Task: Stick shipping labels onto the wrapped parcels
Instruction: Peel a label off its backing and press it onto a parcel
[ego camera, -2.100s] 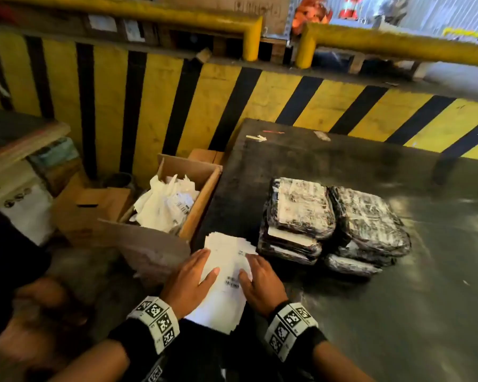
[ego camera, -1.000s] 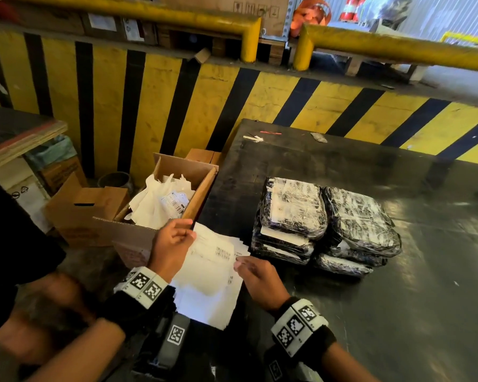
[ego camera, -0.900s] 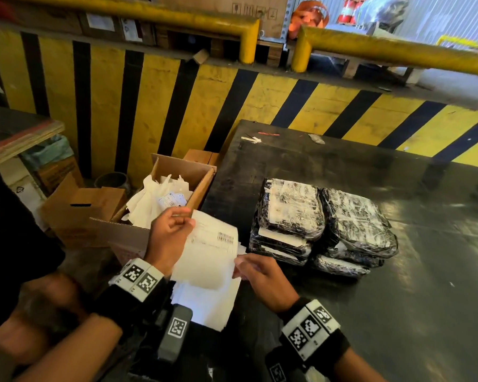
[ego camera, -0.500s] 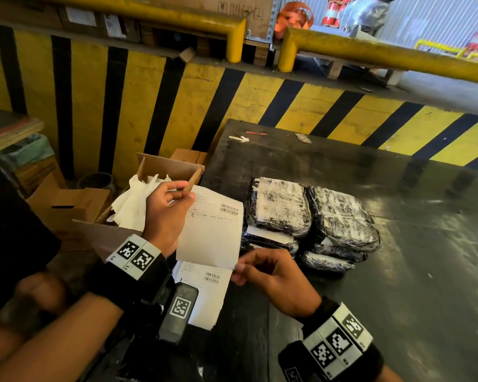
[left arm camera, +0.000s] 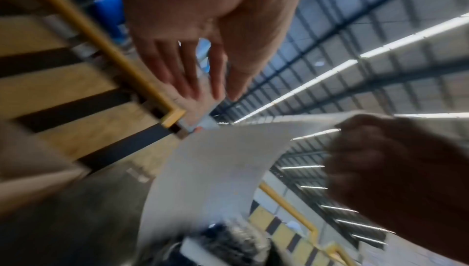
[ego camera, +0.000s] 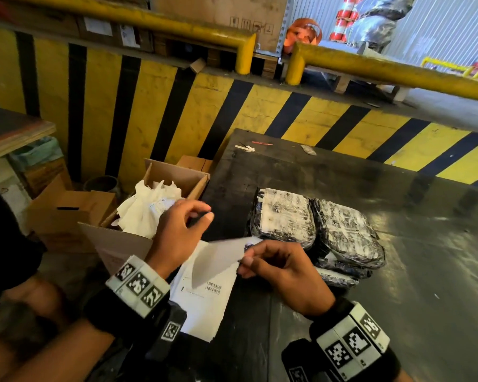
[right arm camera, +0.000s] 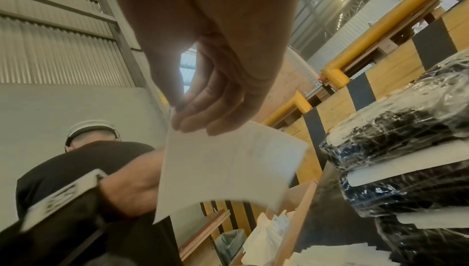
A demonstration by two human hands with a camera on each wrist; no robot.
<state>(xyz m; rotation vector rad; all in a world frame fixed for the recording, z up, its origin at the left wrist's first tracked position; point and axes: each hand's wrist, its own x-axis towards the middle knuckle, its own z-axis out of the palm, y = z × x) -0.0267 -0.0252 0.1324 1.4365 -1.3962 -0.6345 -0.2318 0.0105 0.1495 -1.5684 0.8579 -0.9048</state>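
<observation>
My right hand (ego camera: 244,261) pinches the edge of a white shipping label (ego camera: 218,257), which hangs curled above the label stack (ego camera: 204,299) at the table's near left edge. In the right wrist view, thumb and fingertips of that right hand (right arm camera: 187,125) close on the label's (right arm camera: 228,166) top corner. My left hand (ego camera: 202,214) hovers just above and left of the label, holding nothing. Seen from the left wrist, the left hand (left arm camera: 203,89) has straight, spread fingers over the label (left arm camera: 215,170). Two stacks of plastic-wrapped parcels (ego camera: 284,219) (ego camera: 342,235) lie right of my hands.
An open cardboard box (ego camera: 177,175) with crumpled white backing paper stands against the dark table's (ego camera: 356,312) left side. Smaller cartons (ego camera: 66,213) sit on the floor beyond it. A yellow-and-black striped barrier (ego camera: 204,111) with yellow rails (ego camera: 398,70) closes the far side.
My left hand has let go of the label's upper corner and opened. The label now hangs curled from my right hand's pinch alone. The head view has tilted slightly.
</observation>
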